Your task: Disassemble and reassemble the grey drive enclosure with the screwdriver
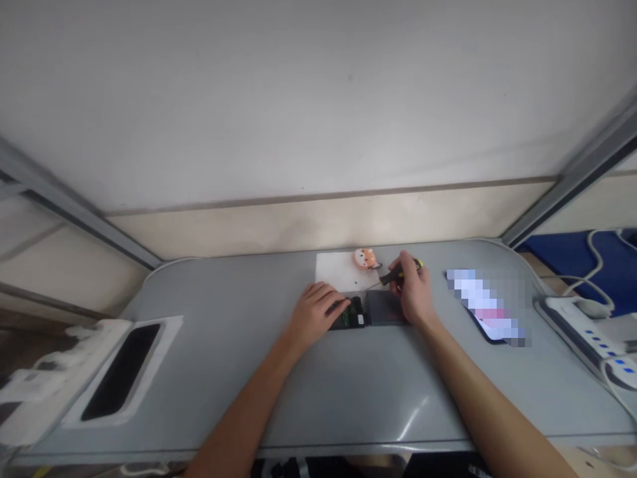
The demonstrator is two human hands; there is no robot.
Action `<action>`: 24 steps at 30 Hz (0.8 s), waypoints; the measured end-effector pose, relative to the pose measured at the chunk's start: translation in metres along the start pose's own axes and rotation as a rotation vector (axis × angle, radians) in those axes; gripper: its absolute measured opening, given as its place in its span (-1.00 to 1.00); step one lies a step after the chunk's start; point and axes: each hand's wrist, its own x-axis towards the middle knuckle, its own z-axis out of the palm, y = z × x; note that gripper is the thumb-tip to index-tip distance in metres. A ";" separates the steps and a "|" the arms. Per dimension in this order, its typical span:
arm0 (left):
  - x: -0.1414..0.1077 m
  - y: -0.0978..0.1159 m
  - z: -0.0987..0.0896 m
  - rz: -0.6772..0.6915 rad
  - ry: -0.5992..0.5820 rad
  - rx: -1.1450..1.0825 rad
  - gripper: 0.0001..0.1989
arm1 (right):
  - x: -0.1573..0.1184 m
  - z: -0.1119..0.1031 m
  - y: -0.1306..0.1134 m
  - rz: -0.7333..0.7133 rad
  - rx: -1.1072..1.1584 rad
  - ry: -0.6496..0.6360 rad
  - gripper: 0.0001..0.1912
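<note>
My right hand is closed around a screwdriver with a black and yellow handle. Its thin shaft slants left and down toward an opened dark electronic device with green circuit board showing. My left hand holds that device from its left side, fingers over the upper edge, covering part of it. A flat dark panel lies against the device's right side, under my right hand. Just behind is a white sheet with a tiny dark speck, and on it an orange and white animal-faced item.
A lit phone, partly pixelated, lies at right. A black-screened phone rests on white paper at left. Power strips with plugs stand at the right edge and left edge. Metal posts and a wall bound the grey table.
</note>
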 end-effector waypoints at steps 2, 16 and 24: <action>-0.001 -0.001 0.000 -0.005 -0.010 0.013 -0.89 | 0.000 0.000 -0.001 -0.003 -0.015 -0.006 -0.50; -0.006 -0.005 0.002 0.016 -0.101 0.062 -0.85 | -0.007 0.001 -0.005 -0.059 -0.108 -0.050 -0.50; -0.002 0.000 0.000 0.026 -0.059 0.060 -0.85 | -0.007 0.000 -0.009 -0.044 -0.103 -0.031 -0.49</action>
